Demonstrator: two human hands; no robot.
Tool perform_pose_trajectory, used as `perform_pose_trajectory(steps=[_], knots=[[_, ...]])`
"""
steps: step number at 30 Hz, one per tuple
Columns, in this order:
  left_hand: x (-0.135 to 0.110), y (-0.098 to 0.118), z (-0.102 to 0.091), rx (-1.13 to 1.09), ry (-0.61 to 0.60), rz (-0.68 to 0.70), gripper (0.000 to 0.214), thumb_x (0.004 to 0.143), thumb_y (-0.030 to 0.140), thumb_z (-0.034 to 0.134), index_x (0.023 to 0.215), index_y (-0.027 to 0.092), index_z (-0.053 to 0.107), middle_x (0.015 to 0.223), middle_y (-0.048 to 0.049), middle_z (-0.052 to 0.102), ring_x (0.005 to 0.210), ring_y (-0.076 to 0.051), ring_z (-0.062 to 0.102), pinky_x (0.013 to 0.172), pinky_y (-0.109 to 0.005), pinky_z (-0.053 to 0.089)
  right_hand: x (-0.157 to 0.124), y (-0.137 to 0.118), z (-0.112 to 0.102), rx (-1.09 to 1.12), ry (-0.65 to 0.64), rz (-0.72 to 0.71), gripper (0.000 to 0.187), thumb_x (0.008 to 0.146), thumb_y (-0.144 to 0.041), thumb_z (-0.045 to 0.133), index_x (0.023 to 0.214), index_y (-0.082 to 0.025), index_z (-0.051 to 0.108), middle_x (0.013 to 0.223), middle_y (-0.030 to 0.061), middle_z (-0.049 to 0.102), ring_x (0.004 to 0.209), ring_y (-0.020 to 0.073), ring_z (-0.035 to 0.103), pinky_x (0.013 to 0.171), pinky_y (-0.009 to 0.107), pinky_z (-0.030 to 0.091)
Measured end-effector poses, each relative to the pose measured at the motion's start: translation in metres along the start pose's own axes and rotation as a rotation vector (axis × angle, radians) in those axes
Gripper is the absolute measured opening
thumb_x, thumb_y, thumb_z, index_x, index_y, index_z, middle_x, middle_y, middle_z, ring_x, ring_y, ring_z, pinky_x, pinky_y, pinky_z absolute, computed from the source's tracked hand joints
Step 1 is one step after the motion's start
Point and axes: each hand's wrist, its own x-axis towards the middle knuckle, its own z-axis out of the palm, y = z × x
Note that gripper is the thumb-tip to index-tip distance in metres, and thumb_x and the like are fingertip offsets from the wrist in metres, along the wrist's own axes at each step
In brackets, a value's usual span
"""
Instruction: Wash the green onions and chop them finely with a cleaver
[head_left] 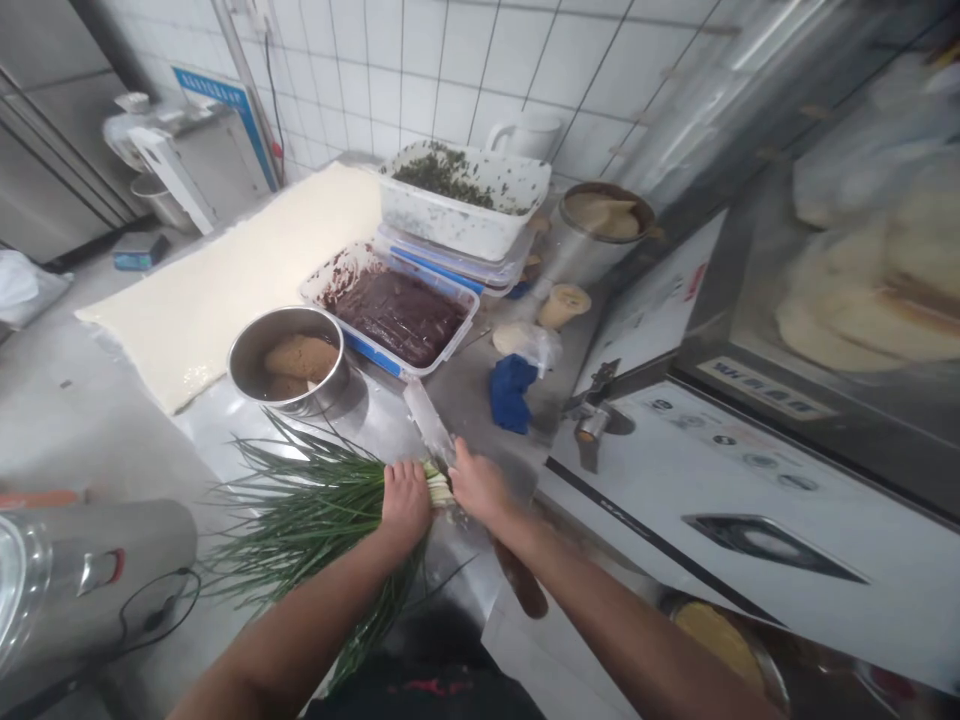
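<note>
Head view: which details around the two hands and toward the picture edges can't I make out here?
In the head view:
Middle of the knife: hidden by the right hand.
Gripped part of the green stalks: covered by the left hand.
Far end of the steel canister: cut off by the left edge.
Contents of the plastic bag: blurred.
Lettering on the blue sign: too small and blurred.

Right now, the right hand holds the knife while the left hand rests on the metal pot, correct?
Not quite: the head view shows the left hand on the green stalks, not the metal pot. The right hand does hold the knife.
</note>
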Motion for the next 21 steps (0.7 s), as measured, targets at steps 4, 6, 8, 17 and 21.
perform_pose_trajectory(steps=[4, 6, 8, 17, 21], knots=[[-0.002, 0.002, -0.002, 0.008, 0.001, -0.023, 0.058, 0.060, 0.047, 0.062, 0.102, 0.009, 0.049, 0.090, -0.0120, 0.050, 0.088, -0.026, 0.043, 0.080, -0.040, 0.030, -0.038, 0.019, -0.007, 0.013, -0.009, -0.039, 0.041, 0.082, -0.025, 0.036, 0.120, -0.010, 0.031, 0.076, 0.0112, 0.063, 0.074, 0.0225, 0.060, 0.062, 0.028, 0.037], [-0.002, 0.003, -0.003, 0.016, -0.005, -0.029, 0.057, 0.061, 0.047, 0.062, 0.101, 0.010, 0.049, 0.091, -0.0121, 0.050, 0.088, -0.026, 0.043, 0.080, -0.040, 0.029, -0.052, 0.021, -0.005, 0.020, -0.034, -0.058, 0.041, 0.081, -0.024, 0.036, 0.119, -0.010, 0.032, 0.075, 0.0112, 0.063, 0.073, 0.0229, 0.060, 0.061, 0.028, 0.036], [-0.002, 0.004, -0.004, 0.020, -0.007, -0.033, 0.054, 0.061, 0.047, 0.061, 0.099, 0.011, 0.049, 0.089, -0.0116, 0.050, 0.087, -0.026, 0.043, 0.080, -0.040, 0.029, -0.059, 0.021, 0.000, 0.030, -0.072, -0.073, 0.041, 0.080, -0.022, 0.037, 0.118, -0.011, 0.034, 0.075, 0.0106, 0.064, 0.072, 0.0229, 0.060, 0.059, 0.027, 0.036], [0.001, 0.005, -0.002, 0.034, 0.000, -0.017, 0.052, 0.063, 0.046, 0.060, 0.098, 0.010, 0.049, 0.087, -0.0109, 0.050, 0.086, -0.026, 0.043, 0.080, -0.040, 0.029, -0.031, 0.016, 0.012, 0.080, -0.122, -0.011, 0.043, 0.075, -0.020, 0.045, 0.117, -0.015, 0.034, 0.077, 0.0082, 0.062, 0.073, 0.0209, 0.059, 0.060, 0.026, 0.036], [0.004, 0.006, 0.000, 0.023, -0.006, -0.016, 0.050, 0.062, 0.043, 0.061, 0.097, 0.010, 0.049, 0.087, -0.0109, 0.050, 0.086, -0.026, 0.043, 0.081, -0.040, 0.028, -0.003, 0.005, 0.017, 0.088, -0.093, 0.046, 0.041, 0.075, -0.020, 0.045, 0.115, -0.015, 0.034, 0.079, 0.0085, 0.062, 0.075, 0.0205, 0.059, 0.061, 0.026, 0.037]])
